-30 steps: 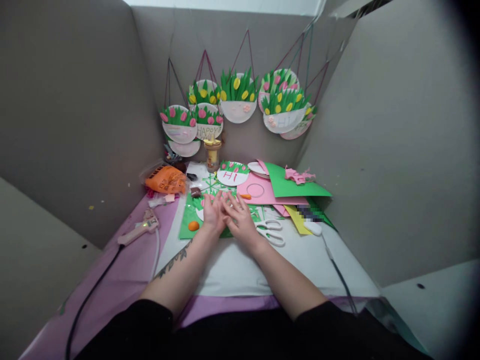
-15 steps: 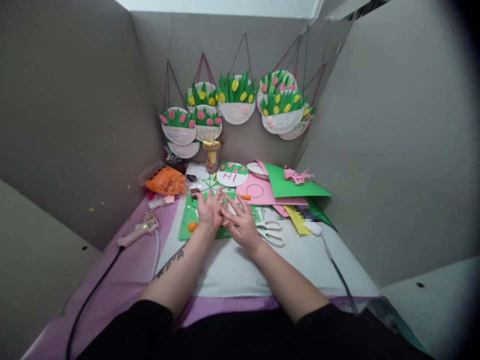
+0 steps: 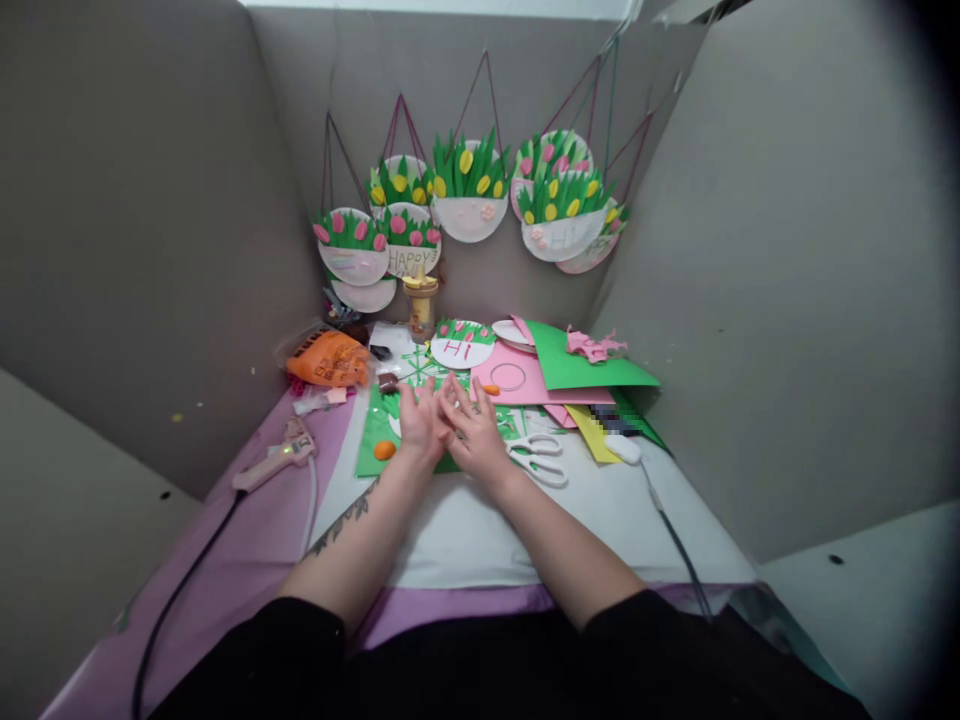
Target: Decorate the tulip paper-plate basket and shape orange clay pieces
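Note:
My left hand is palm up with its fingers apart over the green sheets. My right hand meets it from the right, its outstretched fingers touching the left palm and fingers. No object shows in either hand, though the contact between them is partly covered. Beneath them lies a green sheet with an orange marker cap or small orange piece on it. White-handled scissors rest just right of my right hand. Beyond the hands sits a paper-plate basket marked "Hi", with pink tulips and green paper grass.
A pink glue gun with a black cord lies at left, near an orange bag. Green card, pink paper and a white cabled device are at right. Several plate baskets hang along the back wall.
My hands have come closer together; the right one has shifted left, with its fingers more over the left palm. The view has tilted slightly. Things on the table stay put.

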### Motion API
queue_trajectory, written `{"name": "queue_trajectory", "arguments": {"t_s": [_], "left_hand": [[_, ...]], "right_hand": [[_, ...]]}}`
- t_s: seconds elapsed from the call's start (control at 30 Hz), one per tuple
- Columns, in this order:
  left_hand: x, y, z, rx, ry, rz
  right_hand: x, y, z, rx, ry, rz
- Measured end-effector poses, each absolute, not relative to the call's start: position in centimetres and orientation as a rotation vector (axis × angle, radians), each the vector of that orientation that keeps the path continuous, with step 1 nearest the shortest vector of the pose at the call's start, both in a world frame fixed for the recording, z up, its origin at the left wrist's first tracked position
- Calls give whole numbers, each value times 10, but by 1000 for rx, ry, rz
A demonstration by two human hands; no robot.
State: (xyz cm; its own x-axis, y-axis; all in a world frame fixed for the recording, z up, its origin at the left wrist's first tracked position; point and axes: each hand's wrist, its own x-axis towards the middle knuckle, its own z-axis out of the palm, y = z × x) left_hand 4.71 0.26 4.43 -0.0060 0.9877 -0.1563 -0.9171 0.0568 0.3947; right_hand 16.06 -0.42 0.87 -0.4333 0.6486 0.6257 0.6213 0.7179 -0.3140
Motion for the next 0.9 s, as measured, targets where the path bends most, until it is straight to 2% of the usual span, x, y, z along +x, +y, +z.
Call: {"name": "queue_trajectory", "arguments": {"t_s": [0.23, 0.43, 0.9], "left_hand": [[44, 1, 48, 219, 407, 1560], [47, 0, 48, 195, 451, 1504], [31, 2, 54, 226, 468, 1615]], "right_hand": [[164, -10, 8, -886, -2151, -21], [156, -9, 14, -1028, -2210, 10], [152, -20, 9, -830, -2360, -30]]}}
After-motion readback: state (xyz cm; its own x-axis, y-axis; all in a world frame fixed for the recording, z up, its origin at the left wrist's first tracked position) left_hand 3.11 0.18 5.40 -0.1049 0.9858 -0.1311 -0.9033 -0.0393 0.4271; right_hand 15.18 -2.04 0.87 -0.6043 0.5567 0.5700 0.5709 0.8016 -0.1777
